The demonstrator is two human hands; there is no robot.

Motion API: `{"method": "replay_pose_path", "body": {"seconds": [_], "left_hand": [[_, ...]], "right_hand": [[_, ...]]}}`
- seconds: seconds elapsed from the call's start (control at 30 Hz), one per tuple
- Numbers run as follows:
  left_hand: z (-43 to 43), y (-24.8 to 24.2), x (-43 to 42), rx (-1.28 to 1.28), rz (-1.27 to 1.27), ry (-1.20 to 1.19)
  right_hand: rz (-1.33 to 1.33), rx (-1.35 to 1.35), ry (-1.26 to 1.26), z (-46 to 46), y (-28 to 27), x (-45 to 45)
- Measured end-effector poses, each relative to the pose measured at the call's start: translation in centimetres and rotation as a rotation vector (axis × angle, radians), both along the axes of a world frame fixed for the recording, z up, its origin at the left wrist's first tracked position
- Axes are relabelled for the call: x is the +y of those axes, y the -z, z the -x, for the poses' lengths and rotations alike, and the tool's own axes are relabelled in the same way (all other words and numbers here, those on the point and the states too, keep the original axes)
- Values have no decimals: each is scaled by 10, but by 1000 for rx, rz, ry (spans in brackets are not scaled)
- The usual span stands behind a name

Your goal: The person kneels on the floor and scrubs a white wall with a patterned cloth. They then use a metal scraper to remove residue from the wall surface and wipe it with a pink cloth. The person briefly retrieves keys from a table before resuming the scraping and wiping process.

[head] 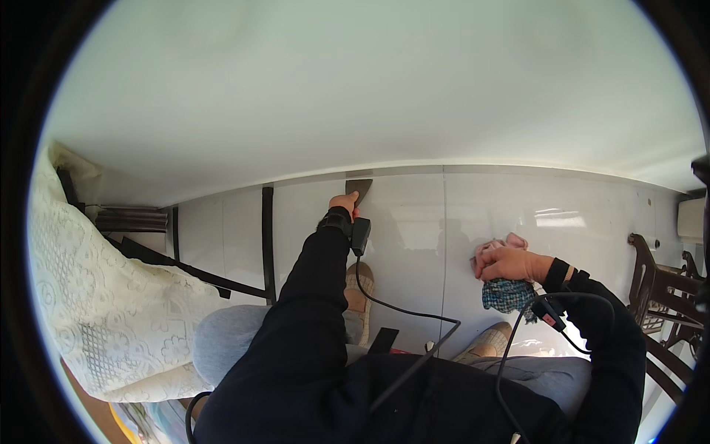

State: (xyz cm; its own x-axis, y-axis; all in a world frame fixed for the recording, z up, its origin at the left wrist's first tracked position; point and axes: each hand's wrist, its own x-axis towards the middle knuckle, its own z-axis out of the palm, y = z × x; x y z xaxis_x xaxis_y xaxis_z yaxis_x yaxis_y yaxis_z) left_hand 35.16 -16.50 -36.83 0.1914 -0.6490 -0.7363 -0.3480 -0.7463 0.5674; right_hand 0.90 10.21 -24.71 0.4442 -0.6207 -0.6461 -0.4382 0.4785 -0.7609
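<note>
My left hand (345,203) is closed on a flat, dark, wedge-shaped piece (359,190) near the foot of the white wall; what the piece is, I cannot tell. Out to the right, my right hand (507,263) grips a bunched pink cloth (517,241) above the glossy tiled floor. A blue and black woven cloth (506,295) hangs below the same hand. Each wrist has a black band and a small black device with a cable, and the cables run back towards my body.
The white wall (355,100) rises ahead of me. A lace cloth (122,322) drapes over furniture with a black metal frame (268,238) at the left. Brown chair-like furniture (665,283) stands at the right. My shoes are on the tiled floor (410,250).
</note>
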Motion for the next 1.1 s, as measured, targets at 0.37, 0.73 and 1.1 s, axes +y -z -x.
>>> {"method": "replay_pose_path", "body": {"seconds": [0.37, 0.73, 1.1], "left_hand": [[27, -15, 15, 54, -9, -151], [55, -27, 29, 101, -80, 84], [76, -50, 34, 139, -184, 82]], "right_hand": [[46, 18, -25, 1, 7, 0], [38, 46, 3, 1, 27, 4], [-50, 41, 57, 1, 14, 4]]}}
